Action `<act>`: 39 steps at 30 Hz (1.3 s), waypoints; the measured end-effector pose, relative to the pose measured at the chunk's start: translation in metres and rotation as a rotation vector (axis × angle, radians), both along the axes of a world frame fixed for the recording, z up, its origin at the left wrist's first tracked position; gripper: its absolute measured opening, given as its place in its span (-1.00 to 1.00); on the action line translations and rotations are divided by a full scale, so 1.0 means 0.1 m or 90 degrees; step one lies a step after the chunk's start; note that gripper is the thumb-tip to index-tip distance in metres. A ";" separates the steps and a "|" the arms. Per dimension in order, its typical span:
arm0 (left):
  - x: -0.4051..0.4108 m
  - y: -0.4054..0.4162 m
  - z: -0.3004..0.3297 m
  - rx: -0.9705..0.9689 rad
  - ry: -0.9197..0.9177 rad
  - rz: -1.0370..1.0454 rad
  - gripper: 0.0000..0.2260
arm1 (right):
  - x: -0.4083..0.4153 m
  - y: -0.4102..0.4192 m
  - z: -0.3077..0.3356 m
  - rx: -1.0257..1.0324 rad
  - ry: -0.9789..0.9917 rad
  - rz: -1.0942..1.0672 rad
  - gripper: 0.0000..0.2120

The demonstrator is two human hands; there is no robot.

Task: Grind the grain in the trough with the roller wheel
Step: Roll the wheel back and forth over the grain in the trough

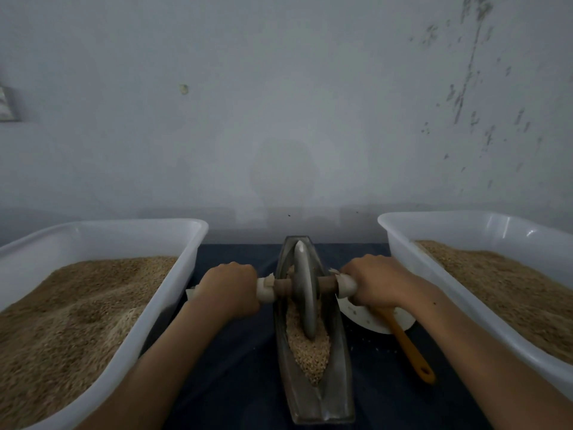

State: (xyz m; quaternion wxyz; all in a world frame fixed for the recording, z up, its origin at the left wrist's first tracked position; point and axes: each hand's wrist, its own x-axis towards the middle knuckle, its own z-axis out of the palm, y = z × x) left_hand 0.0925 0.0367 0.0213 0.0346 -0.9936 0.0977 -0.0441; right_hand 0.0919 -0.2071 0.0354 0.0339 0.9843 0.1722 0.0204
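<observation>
The grain (310,352) in the narrow metal trough (313,398), which lies on the dark worktop (235,352) between two white tubs, looks mostly whole, so much grinding seems left. The roller wheel (305,287) stands upright in the trough. The left hand (228,288) and the right hand (372,282) each grasp firmly one wrapped end of the axle (325,285).
</observation>
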 end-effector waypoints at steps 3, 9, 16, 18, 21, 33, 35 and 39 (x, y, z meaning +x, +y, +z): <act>-0.01 -0.01 0.03 0.026 0.005 -0.006 -0.79 | 0.00 -0.02 0.03 0.004 0.073 -0.005 -0.79; 0.01 0.01 -0.03 0.000 -0.041 -0.004 -0.84 | 0.01 0.01 -0.06 0.016 -0.046 -0.018 -0.89; 0.02 0.03 -0.14 -0.069 -0.157 -0.002 -0.91 | 0.09 0.06 -0.18 0.025 -0.236 -0.018 -0.85; 0.03 0.04 -0.13 -0.061 -0.128 -0.008 -0.90 | 0.08 0.05 -0.17 0.015 -0.223 -0.016 -0.85; 0.04 0.04 -0.08 -0.040 -0.055 -0.014 -0.89 | 0.02 0.03 -0.08 0.002 -0.129 -0.011 -0.89; 0.05 0.04 -0.11 -0.058 -0.070 0.003 -0.89 | 0.01 0.08 -0.11 0.001 -0.196 -0.023 -0.88; 0.04 0.04 -0.15 -0.074 -0.116 0.007 -0.90 | 0.05 0.09 -0.17 0.001 -0.263 -0.018 -0.86; 0.01 0.00 -0.15 -0.069 -0.170 0.004 -0.87 | 0.06 0.06 -0.20 0.023 -0.273 -0.025 -0.84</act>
